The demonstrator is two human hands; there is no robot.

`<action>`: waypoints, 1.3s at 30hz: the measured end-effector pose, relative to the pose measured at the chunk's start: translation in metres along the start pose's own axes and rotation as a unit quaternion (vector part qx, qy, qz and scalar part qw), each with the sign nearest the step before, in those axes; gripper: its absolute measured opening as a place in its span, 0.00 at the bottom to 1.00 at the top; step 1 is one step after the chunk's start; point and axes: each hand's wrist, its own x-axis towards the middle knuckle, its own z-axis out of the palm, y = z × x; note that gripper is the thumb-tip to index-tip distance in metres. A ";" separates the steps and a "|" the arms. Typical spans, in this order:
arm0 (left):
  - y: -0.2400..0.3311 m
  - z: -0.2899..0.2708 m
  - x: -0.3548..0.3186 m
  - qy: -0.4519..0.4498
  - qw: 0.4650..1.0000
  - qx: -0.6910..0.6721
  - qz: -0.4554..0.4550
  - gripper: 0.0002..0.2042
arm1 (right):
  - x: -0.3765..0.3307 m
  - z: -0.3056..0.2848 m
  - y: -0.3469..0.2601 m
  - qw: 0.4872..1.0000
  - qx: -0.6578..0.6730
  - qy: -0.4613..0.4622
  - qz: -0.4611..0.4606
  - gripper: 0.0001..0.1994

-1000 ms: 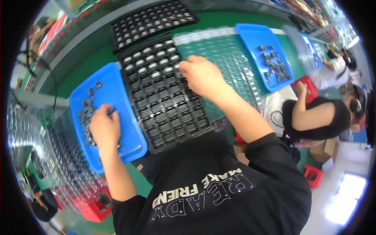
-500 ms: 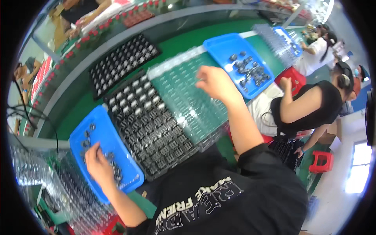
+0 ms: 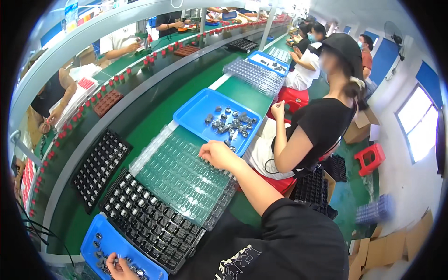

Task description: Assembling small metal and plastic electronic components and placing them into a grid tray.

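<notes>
My left hand is low over the near-left blue tray, fingertips pinched at a tiny metallic bit too small to name. Small dark components with metal parts lie in that tray. Fingers curled together, my right hand hovers over the clear plastic blister tray, close to the far blue tray's near edge; whatever it may hold is hidden. Several grey and silver components lie in this far tray. Between the hands, a black cell tray has small whitish parts in its far-left cells.
Another black tray, filled with pale parts, lies on the green belt to the left. A co-worker in a black shirt sits close on my right. Stacked clear trays and another blue tray stand farther along the bench.
The view has swung to the right and up along the bench. My left hand has gone from loosely spread fingers to a pinch. My right hand's fingers remain curled.
</notes>
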 end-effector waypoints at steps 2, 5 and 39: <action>0.000 0.002 -0.005 0.000 0.999 -0.048 -0.015 0.14 | -0.006 -0.003 -0.004 1.000 -0.018 -0.018 -0.011 0.07; 0.008 -0.002 -0.013 -0.034 0.989 -0.134 -0.057 0.15 | -0.011 0.003 -0.010 0.999 -0.018 0.011 -0.038 0.08; 0.031 0.036 -0.039 -0.152 0.833 -0.531 0.027 0.17 | -0.086 0.102 -0.273 0.903 0.246 -0.052 -0.348 0.15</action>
